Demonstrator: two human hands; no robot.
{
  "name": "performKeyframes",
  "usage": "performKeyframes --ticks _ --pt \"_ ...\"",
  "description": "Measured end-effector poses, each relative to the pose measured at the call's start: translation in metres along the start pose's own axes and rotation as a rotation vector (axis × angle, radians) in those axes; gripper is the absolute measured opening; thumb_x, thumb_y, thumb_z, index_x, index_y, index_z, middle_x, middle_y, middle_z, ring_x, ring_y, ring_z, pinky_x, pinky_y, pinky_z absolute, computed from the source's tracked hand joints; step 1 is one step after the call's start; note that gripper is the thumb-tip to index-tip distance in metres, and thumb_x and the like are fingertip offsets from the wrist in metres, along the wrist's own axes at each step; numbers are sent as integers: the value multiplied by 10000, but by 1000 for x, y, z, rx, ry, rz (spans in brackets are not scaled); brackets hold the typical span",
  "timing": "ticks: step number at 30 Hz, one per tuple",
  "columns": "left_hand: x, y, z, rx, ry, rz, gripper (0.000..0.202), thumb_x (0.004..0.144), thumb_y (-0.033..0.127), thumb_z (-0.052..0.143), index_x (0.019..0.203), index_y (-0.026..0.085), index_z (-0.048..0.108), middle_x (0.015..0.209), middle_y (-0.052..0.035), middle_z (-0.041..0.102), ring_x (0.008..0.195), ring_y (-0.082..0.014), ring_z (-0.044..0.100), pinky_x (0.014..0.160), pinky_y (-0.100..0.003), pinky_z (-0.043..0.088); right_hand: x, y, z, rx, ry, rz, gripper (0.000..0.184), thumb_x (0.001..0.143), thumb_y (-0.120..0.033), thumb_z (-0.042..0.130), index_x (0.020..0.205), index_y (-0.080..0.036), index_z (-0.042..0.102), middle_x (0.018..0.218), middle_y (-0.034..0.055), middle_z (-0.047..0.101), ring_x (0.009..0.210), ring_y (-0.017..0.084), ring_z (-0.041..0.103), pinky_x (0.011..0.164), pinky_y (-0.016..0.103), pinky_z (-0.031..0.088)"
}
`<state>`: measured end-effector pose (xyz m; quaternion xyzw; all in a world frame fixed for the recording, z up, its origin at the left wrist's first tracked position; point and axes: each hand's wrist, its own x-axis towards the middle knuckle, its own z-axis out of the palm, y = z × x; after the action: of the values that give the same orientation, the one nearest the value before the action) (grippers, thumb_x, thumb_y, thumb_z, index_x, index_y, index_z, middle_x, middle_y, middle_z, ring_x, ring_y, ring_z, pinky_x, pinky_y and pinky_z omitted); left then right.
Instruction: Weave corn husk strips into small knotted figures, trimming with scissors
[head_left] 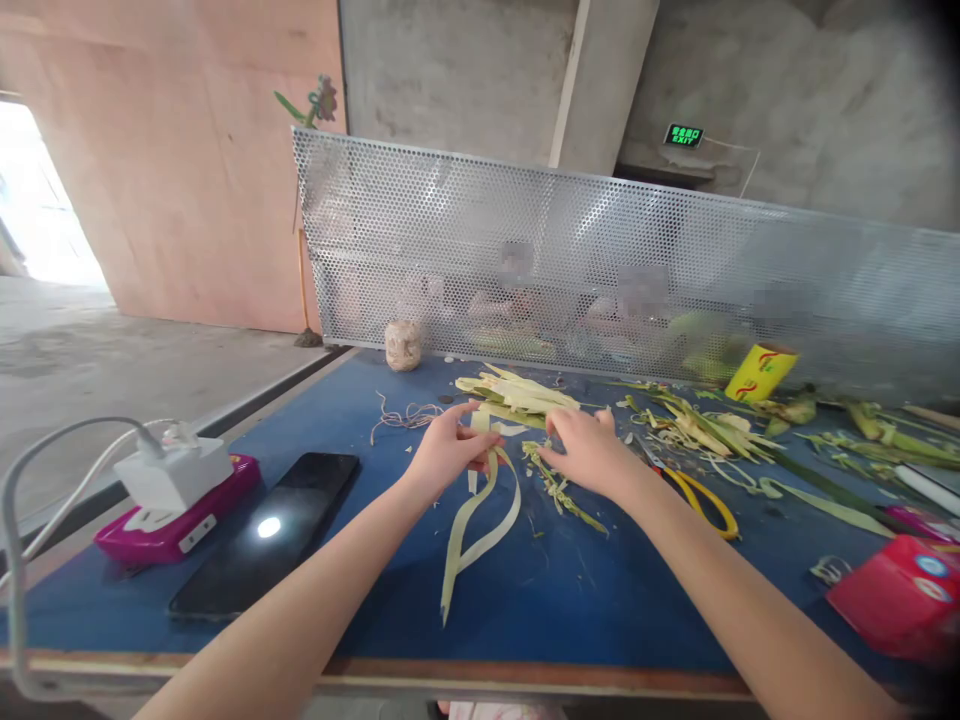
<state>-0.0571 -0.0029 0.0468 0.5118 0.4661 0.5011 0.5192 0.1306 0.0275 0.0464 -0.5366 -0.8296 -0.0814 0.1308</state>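
Note:
My left hand (455, 445) is closed, its fingers pinching pale green corn husk strips (480, 535). Two long ends hang in a loop toward the table's front edge, and a shorter piece shows above the fingers. To its right is my right hand (589, 447), palm down, thumb and forefinger curved and apart with nothing visible between them. It hovers by a small tassel sprig (562, 490) and the near end of a pile of pale husks (521, 390). Whether its fingertips touch the pile I cannot tell. Yellow-handled scissors (701, 500) lie beside my right forearm.
A black phone (277, 530) and a magenta power strip (180, 520) with white chargers sit left. Tangled string (405, 415) and a wrapped roll (403, 345) lie farther back. At right are husk scraps (697, 425), a yellow tube (761, 372) and a red packet (896, 595). A perforated metal screen (480, 210) edges the table.

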Motion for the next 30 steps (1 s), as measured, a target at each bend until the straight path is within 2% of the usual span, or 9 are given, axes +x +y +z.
performKeyframes --ticks 2,3,7,11,16,20,23,26,30 --pt "0 1 0 -9 31 4 636 738 157 641 1297 64 353 701 -79 709 543 -150 653 520 -250 516 -14 5 4 -48 -239 44 185 758 -335 559 681 -172 514 722 44 629 759 236 592 799 419 301" --pt "-1 1 1 -16 41 6 635 740 155 640 1298 69 351 704 -79 710 545 -149 654 523 -247 518 -20 6 6 -56 -305 53 185 767 -316 550 658 -172 511 681 35 625 726 226 597 802 418 303" --pt "-1 0 0 -41 43 11 633 740 166 643 1294 91 347 722 -78 710 555 -162 667 519 -247 520 -31 6 8 -21 -362 30 204 825 -261 486 643 -173 511 656 18 628 684 193 604 810 379 317" --pt "1 -2 -1 -43 37 5 567 769 178 608 1269 101 353 759 -86 707 579 -183 679 523 -264 530 -28 6 8 56 -435 9 89 726 -231 620 716 -188 543 726 6 645 720 186 600 784 324 332" --pt "1 -2 0 -40 34 -8 512 782 172 588 1238 105 364 788 -97 704 568 -182 676 536 -285 539 -29 9 4 139 -445 -8 105 701 -159 596 800 -187 573 768 18 632 697 158 570 623 242 347" --pt "-1 1 0 -41 37 -14 500 787 172 583 1235 117 366 799 -88 703 574 -174 676 555 -284 544 -27 18 -16 160 -451 105 52 676 -161 584 725 -172 592 701 22 610 642 149 554 540 226 328" --pt "0 3 0 -60 56 -3 477 786 155 580 1220 120 383 762 -66 697 563 -166 671 555 -276 544 -13 20 -25 246 -430 146 42 683 -206 592 694 -167 603 688 23 624 612 138 551 520 223 331" --pt "1 4 1 -115 108 51 410 795 114 549 1180 125 408 728 -45 684 566 -162 669 585 -297 555 8 8 -15 346 -460 152 181 752 -333 553 731 -169 626 656 14 630 529 117 540 471 218 324" --pt "1 5 1 -157 148 81 389 801 99 535 1166 127 403 720 -41 676 600 -171 675 605 -313 561 27 -19 17 211 -381 192 177 723 -274 598 600 -147 616 589 36 610 548 138 554 473 230 309"
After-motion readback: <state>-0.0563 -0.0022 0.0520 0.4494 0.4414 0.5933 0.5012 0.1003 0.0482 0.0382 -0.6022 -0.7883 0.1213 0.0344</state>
